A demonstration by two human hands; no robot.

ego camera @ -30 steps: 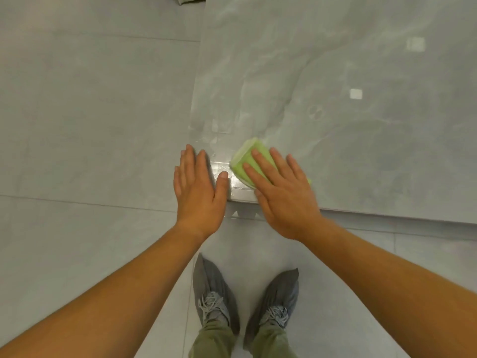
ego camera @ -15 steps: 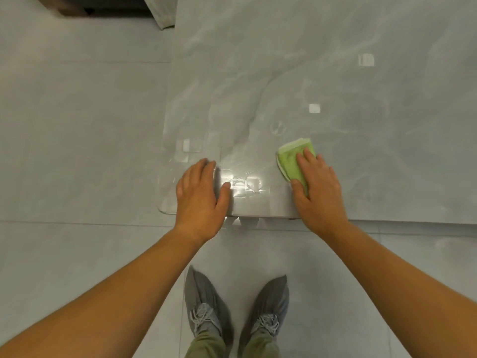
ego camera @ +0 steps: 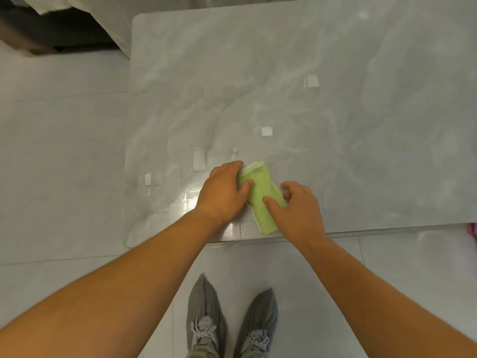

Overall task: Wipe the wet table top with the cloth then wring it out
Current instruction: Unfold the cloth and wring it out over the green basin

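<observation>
A folded green cloth (ego camera: 259, 195) lies near the front edge of the grey marble table top (ego camera: 309, 99). My left hand (ego camera: 222, 192) grips its far left end, thumb on top and fingers curled round the edge. My right hand (ego camera: 296, 205) holds its right side, thumb pressed on the cloth and fingers curled behind it. The near end of the cloth sticks out toward the table's front edge. A wet, shiny patch (ego camera: 180, 200) spreads left of the hands.
The table's left edge runs down at about x 500, its front edge just below the hands. Pale tiled floor (ego camera: 51, 151) surrounds it. My two grey shoes (ego camera: 232, 324) stand below. Dark furniture (ego camera: 46, 34) sits at top left. A pink object (ego camera: 472, 229) peeks in at right.
My left hand left the table edge and moved right onto the cloth. My right hand went from pressing flat on the cloth to holding its side. The view pulled back.
</observation>
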